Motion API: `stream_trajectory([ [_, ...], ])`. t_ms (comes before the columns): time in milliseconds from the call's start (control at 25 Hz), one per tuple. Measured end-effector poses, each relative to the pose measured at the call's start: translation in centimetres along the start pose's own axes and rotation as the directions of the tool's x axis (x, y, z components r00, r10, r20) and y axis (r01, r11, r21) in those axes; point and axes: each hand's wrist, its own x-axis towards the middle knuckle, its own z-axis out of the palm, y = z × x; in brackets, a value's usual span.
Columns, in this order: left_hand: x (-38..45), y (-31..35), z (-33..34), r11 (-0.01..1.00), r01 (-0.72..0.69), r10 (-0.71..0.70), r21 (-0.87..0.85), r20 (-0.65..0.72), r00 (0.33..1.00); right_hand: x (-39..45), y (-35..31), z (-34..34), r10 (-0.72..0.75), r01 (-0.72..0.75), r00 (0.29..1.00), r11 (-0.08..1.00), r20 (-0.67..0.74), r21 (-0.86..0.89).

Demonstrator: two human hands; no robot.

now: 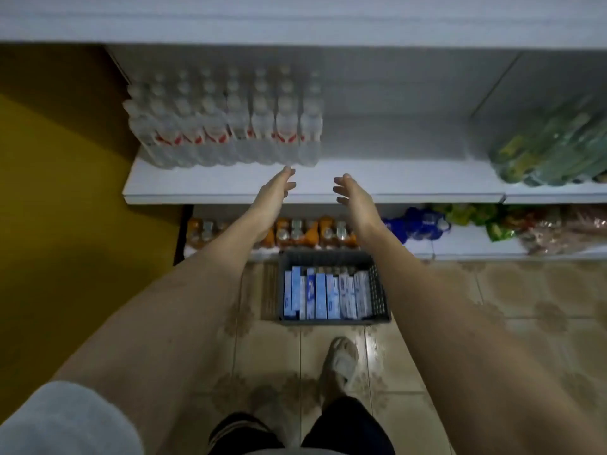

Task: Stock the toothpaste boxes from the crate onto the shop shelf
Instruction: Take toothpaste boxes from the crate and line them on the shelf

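A dark grey crate (381,290) stands on the tiled floor in front of the shelves. Inside it, several blue and white toothpaste boxes (328,295) stand on end in a row. The white shop shelf (394,182) runs across the view above the crate, with bare room in its middle. My left hand (277,188) and my right hand (353,195) are both stretched out over the shelf's front edge, palms facing each other, fingers apart, holding nothing. My left fingertips nearly touch the water bottles.
A shrink-wrapped pack of clear water bottles (223,126) fills the shelf's left part. Green bottles in plastic (551,149) lie at the right. The lower shelf holds orange drink bottles (305,231), blue bags (417,223) and snack packets (492,221). My sandalled foot (340,362) stands behind the crate.
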Motion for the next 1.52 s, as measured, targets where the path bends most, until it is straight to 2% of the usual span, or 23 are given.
stream_trajectory([
  [160, 5.3, -8.0, 6.7, 0.984, 0.17, -0.169, -0.05, 0.009, 0.985, 4.7, 10.0, -2.6, 0.207, -0.211, 0.976, 0.976, 0.068, 0.059],
  [320, 9.6, -17.3, 12.6, 0.943, 0.331, -0.33, -0.037, 0.016, 0.944, 9.8, 21.2, -4.3, 0.364, -0.366, 0.929, 0.93, 0.062, 0.027],
  [440, 13.8, -26.5, 15.5, 0.865, 0.5, -0.501, -0.026, -0.028, 0.865, 13.0, 30.2, -5.2, 0.53, -0.528, 0.846, 0.848, 0.057, -0.044],
  [560, 18.1, -35.9, 17.1, 0.822, 0.569, -0.568, -0.017, -0.098, 0.817, 16.4, 38.7, -4.7, 0.638, -0.632, 0.769, 0.768, 0.035, -0.104],
  [680, 22.4, -45.4, 18.7, 0.812, 0.578, -0.567, 0.078, -0.126, 0.814, 21.0, 47.4, -2.5, 0.659, -0.644, 0.752, 0.736, 0.0, -0.209],
  [880, 27.9, -58.1, 22.6, 0.838, 0.512, -0.492, 0.188, -0.145, 0.858, 28.2, 60.4, 1.5, 0.597, -0.534, 0.802, 0.732, 0.021, -0.422],
  [960, 29.4, -61.3, 23.9, 0.851, 0.487, -0.452, 0.199, -0.195, 0.87, 29.7, 63.5, 2.4, 0.561, -0.513, 0.827, 0.742, -0.018, -0.433],
  [1080, 30.7, -63.2, 25.0, 0.82, 0.429, -0.348, 0.379, -0.265, 0.899, 30.6, 67.2, 3.5, 0.522, -0.514, 0.849, 0.778, -0.085, -0.36],
  [1240, 30.9, -63.7, 26.3, 0.808, 0.372, -0.279, 0.457, -0.259, 0.925, 30.3, 69.5, 3.7, 0.516, -0.532, 0.846, 0.81, -0.132, -0.247],
  [1360, 31.1, -63.7, 26.6, 0.817, 0.392, -0.307, 0.423, -0.256, 0.917, 30.4, 69.6, 3.0, 0.542, -0.548, 0.836, 0.821, -0.083, -0.159],
  [1440, 31.1, -63.4, 26.2, 0.836, 0.414, -0.342, 0.359, -0.247, 0.907, 30.6, 69.2, 3.0, 0.527, -0.523, 0.848, 0.823, -0.047, -0.223],
  [1520, 30.8, -63.4, 25.3, 0.886, 0.432, -0.394, 0.169, -0.22, 0.893, 30.5, 69.0, 3.2, 0.489, -0.476, 0.871, 0.82, -0.045, -0.318],
])
